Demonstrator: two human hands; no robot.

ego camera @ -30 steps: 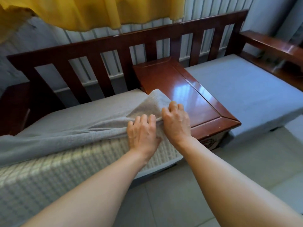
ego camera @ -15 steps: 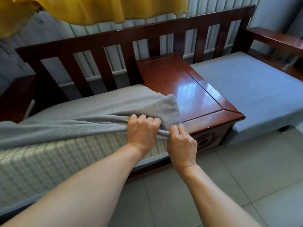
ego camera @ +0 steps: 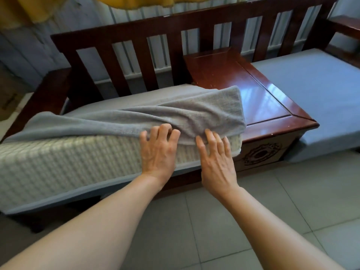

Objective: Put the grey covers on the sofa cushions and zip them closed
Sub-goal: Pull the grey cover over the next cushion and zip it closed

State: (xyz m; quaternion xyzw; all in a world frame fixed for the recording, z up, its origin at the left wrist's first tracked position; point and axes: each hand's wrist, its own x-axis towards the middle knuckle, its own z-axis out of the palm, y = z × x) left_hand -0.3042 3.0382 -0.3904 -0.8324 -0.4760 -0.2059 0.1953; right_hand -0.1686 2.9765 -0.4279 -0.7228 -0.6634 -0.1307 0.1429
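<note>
Mid-fit: grey cover (ego camera: 194, 114) only over cushion (ego camera: 68, 168) top, front bare; left hand (ego camera: 158, 151) and right hand (ego camera: 215, 158) flat, fingers spread, gripping nothing; next probably regrab hem, drag down front

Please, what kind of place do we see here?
Probably a living room in a home: a dark wooden sofa with slatted back and built-in wooden table, seat cushions, a tiled floor, and a yellow curtain above.

One head-worn view — close, facing forward and down over the sofa (ego camera: 194, 32).
</note>
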